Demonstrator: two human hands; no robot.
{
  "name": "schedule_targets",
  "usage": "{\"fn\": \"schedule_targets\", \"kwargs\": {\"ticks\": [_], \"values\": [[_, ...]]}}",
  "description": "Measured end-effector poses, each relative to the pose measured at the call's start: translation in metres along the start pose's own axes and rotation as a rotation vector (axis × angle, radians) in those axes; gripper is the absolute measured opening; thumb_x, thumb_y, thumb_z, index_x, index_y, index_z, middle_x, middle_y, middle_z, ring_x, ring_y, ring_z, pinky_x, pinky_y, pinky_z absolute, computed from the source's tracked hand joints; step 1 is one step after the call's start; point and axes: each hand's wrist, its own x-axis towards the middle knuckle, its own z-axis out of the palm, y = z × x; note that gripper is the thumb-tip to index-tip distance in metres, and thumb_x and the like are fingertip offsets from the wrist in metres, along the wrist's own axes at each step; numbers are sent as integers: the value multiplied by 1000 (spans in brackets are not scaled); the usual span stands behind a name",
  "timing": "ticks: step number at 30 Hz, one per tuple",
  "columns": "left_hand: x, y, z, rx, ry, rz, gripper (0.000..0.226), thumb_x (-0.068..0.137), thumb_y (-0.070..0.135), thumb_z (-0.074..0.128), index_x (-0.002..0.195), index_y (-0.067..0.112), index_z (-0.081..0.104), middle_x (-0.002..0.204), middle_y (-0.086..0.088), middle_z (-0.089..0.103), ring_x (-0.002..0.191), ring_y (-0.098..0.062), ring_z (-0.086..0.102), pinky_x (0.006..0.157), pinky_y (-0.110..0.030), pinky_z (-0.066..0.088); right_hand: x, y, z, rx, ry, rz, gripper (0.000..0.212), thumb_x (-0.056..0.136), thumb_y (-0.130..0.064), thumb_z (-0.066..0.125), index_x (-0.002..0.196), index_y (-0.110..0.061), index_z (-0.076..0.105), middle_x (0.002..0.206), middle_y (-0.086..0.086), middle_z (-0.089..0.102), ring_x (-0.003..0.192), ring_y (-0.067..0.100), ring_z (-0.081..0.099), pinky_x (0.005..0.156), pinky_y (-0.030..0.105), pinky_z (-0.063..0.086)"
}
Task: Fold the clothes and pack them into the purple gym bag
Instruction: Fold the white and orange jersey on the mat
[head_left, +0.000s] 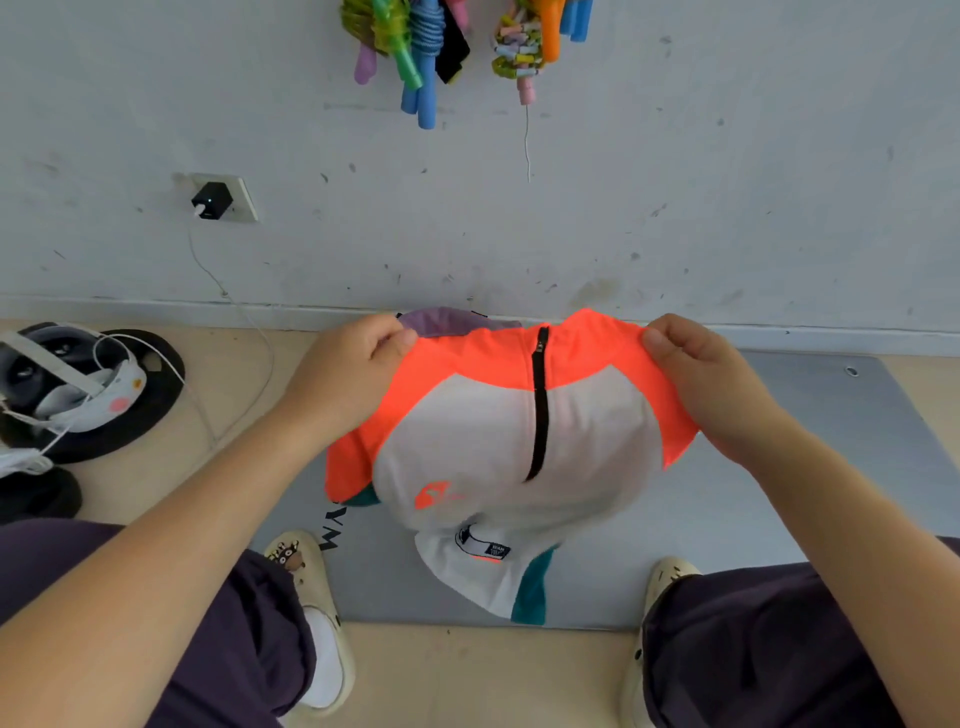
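An orange, white and teal zip-neck shirt (498, 436) hangs in the air above a grey mat (805, 441). My left hand (348, 364) pinches its left shoulder and my right hand (696, 364) pinches its right shoulder, holding it spread by the top edge. The black zipper runs down the middle and the lower hem droops toward the mat. Behind the shirt's collar, against the wall, a sliver of the purple gym bag (447, 321) shows; most of it is hidden by the shirt.
Black weight plates (130, 415) with a white headset and cables lie at the left. A charger (210, 200) is plugged into a wall socket. Coloured jump ropes (415, 47) hang on the wall. My feet in cream clogs (311, 597) stand at the mat's near edge.
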Motion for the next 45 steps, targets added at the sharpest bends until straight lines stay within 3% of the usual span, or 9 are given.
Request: {"fn": "schedule_targets", "kwargs": {"ticks": [7,14,18,25,29,32,37,42,45], "values": [[-6,-8,-13,97,-754,-128,65,67,73,68,55,20,31,56,9,23,52,-11,22,45,-22,18,-10,-4,-10,-460,-727,146,56,71,-69,69,77,-13,70,71,6,58,66,8,52,67,29,38],[-9,-6,1,-507,-478,-269,32,95,40,54,97,11,68,81,10,67,74,-4,58,70,-20,44,-11,2,-5,-31,-463,39,34,97,-31,52,90,3,54,74,3,48,69,13,46,67,31,36],[-5,5,3,-464,-317,-269,25,98,40,55,88,22,70,77,13,68,72,-6,60,68,-24,46,-13,-8,3,125,-371,115,40,96,-39,55,99,1,57,83,6,60,77,16,56,70,31,45],[-10,8,-20,-10,-913,-160,62,50,76,72,65,18,58,63,7,53,58,-11,50,60,-27,36,-19,-14,-14,-260,-858,164,46,69,-59,75,80,-14,74,76,4,73,67,12,68,63,22,51],[-10,3,-16,-174,-774,-152,65,64,70,71,72,7,61,66,-2,55,65,-13,50,66,-34,39,-16,-4,-12,-66,-680,120,37,77,-43,71,89,-8,73,84,11,74,75,17,69,67,28,54],[-9,2,-12,-457,-698,-200,38,83,48,69,108,20,71,110,2,73,107,-12,66,93,-30,50,-14,0,-3,129,-546,94,36,82,-38,63,99,-7,68,87,8,72,77,18,66,68,32,53],[-8,12,-8,-510,-552,-105,11,86,43,63,91,47,73,94,16,75,84,2,69,70,-12,51,-13,-7,3,180,-489,80,33,80,-59,64,92,-30,74,92,0,76,82,15,72,64,23,56],[-10,13,-22,-122,-970,-120,53,54,73,73,80,26,73,75,5,71,67,-3,61,62,-16,46,-15,-11,-9,-219,-976,153,46,63,-58,78,91,-23,75,92,2,76,85,19,73,71,24,55],[-12,9,-21,-2,-1085,-113,56,55,73,73,77,21,74,75,3,72,66,-5,59,68,-22,43,-17,-7,-12,-241,-985,179,43,62,-52,81,88,-19,76,88,4,77,81,20,73,70,25,55]]}}
